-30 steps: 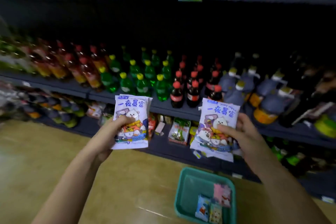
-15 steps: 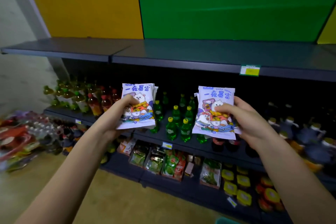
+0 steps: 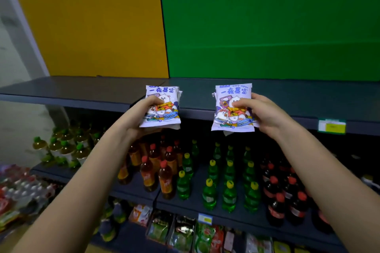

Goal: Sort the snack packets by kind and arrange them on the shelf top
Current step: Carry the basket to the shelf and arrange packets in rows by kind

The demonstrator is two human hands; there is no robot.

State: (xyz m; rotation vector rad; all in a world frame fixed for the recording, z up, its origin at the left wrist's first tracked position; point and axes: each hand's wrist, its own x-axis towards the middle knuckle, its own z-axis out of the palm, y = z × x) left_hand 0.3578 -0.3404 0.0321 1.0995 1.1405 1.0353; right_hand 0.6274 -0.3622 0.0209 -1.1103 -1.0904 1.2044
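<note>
My left hand [image 3: 141, 114] grips a small stack of white packets with cartoon bears [image 3: 164, 96], thumb across the front. My right hand [image 3: 265, 112] grips a matching stack of bear packets [image 3: 230, 119] the same way. Both stacks are held upright, side by side and apart, at the front edge of the dark grey shelf top [image 3: 82, 88]. The upper parts of the packets overlap the shelf top in view; whether they touch it I cannot tell.
Yellow [image 3: 92, 20] and green [image 3: 267, 20] wall panels stand behind the shelf top. A price tag [image 3: 331, 126] hangs on its front edge at right. Below are rows of bottles: amber [image 3: 165, 178], green [image 3: 228, 189], dark cola [image 3: 283, 197]. Snack bags [image 3: 181, 230] fill the lowest shelf.
Both hands have risen with their packet stacks from the level of the bottle shelf to the shelf top. The view has tilted up, and the green basket on the floor has left the frame.
</note>
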